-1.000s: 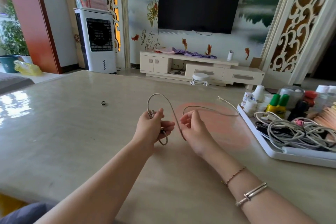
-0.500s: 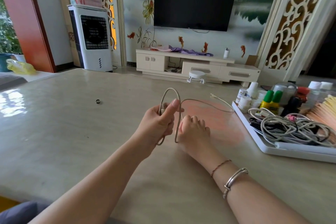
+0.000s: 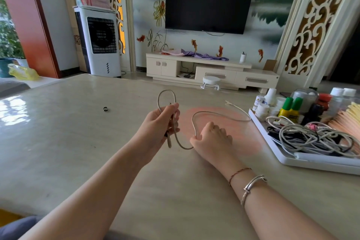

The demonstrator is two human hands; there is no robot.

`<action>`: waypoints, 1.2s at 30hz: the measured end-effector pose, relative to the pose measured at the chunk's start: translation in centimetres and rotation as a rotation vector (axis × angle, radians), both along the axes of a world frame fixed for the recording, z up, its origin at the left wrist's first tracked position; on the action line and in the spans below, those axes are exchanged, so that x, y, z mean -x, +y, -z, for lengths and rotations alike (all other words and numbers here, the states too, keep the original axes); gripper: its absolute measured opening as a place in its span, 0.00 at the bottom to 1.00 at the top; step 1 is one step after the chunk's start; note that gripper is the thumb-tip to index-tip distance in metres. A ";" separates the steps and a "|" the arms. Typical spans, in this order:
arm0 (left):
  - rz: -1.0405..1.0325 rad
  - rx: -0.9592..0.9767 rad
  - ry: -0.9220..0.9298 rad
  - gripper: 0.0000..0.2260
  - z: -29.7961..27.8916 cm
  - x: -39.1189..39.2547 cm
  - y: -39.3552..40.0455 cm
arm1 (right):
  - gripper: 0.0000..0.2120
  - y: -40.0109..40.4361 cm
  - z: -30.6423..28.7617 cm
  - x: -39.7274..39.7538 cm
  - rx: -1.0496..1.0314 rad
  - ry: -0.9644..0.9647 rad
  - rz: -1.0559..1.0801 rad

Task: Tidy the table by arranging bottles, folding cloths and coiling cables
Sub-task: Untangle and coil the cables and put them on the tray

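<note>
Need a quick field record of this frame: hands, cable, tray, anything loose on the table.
left hand: grips a loop of the cable, held above the table
right hand: pinches the same cable further along
cable: beige, free end lying on the table toward the tray
tray: white, right side, holding tangled cables, small bottles and folded cloths
loose item: small dark ring on the table, left of the hands

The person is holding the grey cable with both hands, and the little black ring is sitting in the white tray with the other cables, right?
Not quite. The head view shows the little black ring lying on the bare table, far from the white tray. The rest is right: the left hand and right hand both hold the grey cable.
</note>
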State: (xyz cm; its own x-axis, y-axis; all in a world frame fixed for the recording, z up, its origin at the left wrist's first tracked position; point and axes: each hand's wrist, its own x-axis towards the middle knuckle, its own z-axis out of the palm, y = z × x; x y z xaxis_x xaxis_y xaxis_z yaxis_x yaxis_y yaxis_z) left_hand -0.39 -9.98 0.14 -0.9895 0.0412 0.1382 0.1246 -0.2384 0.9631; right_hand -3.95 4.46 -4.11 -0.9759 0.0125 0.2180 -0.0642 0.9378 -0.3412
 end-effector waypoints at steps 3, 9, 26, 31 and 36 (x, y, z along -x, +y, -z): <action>0.052 -0.168 -0.076 0.14 0.1 0.1 -0.1 | 0.16 0.2 -0.4 0.3 -0.018 0.001 0.015; -0.043 -0.101 -0.121 0.12 0.6 0.2 0.2 | 0.10 -0.1 -1.9 0.1 -0.192 -0.018 -0.033; -0.061 -0.060 -0.092 0.09 1.7 0.7 1.0 | 0.07 -0.4 -1.9 -1.1 0.486 -0.113 -0.367; -0.044 -0.091 -0.052 0.07 0.9 0.4 0.8 | 0.09 1.1 -3.8 -1.5 0.588 -0.119 -0.400; 0.077 -0.007 -0.056 0.06 -0.2 0.0 -0.2 | 0.18 3.8 -3.1 0.8 0.618 0.320 -0.085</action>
